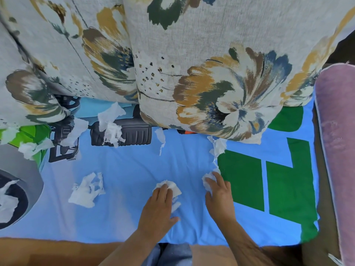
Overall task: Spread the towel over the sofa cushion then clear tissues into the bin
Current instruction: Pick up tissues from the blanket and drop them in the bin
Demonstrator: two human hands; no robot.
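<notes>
A light blue towel with green blocks and a dark truck print lies spread flat over the sofa seat cushion. Several crumpled white tissues are scattered on it. My left hand presses down on one tissue at the middle front, fingers curled over it. My right hand grips another tissue near the green blocks. A larger loose tissue lies to the left, and more sit by the back cushions. A grey bin at the left edge holds tissues.
Two floral back cushions lean over the rear of the seat. A pink bolster runs along the right side. My knees and blue shorts are at the seat's front edge.
</notes>
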